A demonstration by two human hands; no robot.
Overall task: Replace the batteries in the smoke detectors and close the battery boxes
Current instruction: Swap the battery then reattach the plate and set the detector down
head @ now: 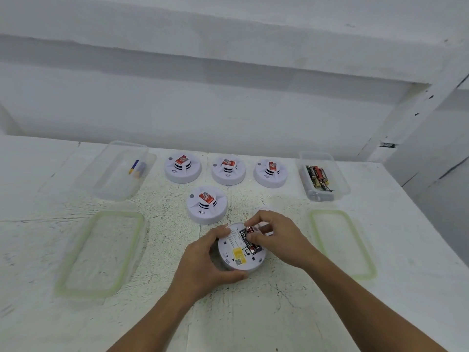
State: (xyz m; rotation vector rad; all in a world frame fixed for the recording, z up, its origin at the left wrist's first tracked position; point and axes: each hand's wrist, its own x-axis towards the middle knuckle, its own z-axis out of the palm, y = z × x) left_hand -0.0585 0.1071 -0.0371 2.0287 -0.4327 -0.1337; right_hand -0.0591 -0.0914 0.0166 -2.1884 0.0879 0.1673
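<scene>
Underside up, the round white plastic smoke detector (228, 252) lies on the speckled white table (228, 316) near its front centre. Its open battery bay shows red-and-black batteries (253, 248) beside a yellow label (239, 255). The left hand (210, 260) curls around the detector's left rim, gripping it. The right hand (276, 237) pinches 1 battery between curled fingertips.

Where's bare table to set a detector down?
Bare: strip between left lid and the opened detector; near-left table corner in front of that lid. Crowded: three back detectors between left box and right box; front detector close behind the opened one.
</scene>
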